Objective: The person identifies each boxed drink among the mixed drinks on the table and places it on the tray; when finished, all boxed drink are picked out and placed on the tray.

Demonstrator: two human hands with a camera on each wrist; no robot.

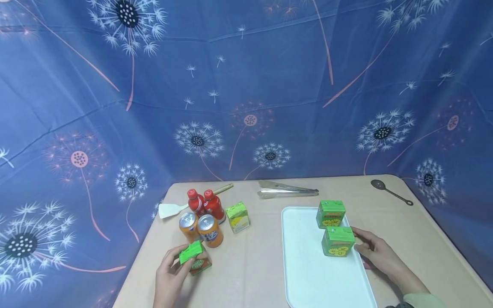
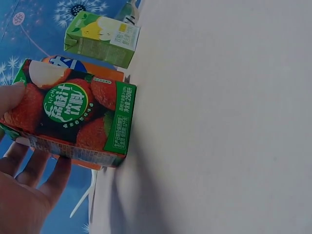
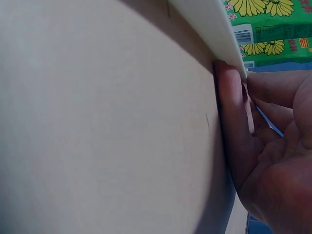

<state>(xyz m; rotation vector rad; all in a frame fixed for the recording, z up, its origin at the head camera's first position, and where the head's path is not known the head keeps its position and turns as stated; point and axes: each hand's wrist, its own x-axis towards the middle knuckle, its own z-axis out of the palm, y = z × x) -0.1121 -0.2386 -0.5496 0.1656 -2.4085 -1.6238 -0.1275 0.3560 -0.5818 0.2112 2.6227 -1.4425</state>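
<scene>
At the front left my left hand (image 1: 171, 271) grips a litchi juice box (image 1: 198, 261), thumb on one side and fingers on the other. Its green top and litchi pictures show in the left wrist view, low over the tabletop. My right hand (image 1: 379, 254) is at the right edge of a white tray (image 1: 308, 273), its fingertips pinching the rim in the right wrist view. On that tray stand two green drink boxes with yellow flowers, a front one (image 1: 338, 243) beside the right hand and a back one (image 1: 331, 214).
Near the left hand stand two orange soda cans (image 1: 211, 233), two red bottles (image 1: 213, 207) and a green-yellow juice box (image 1: 238, 218). Behind lie a white spatula (image 1: 171, 209), metal tongs (image 1: 289, 190) and, far right, a dark spoon (image 1: 389, 190). Blue patterned cloth hangs behind the table.
</scene>
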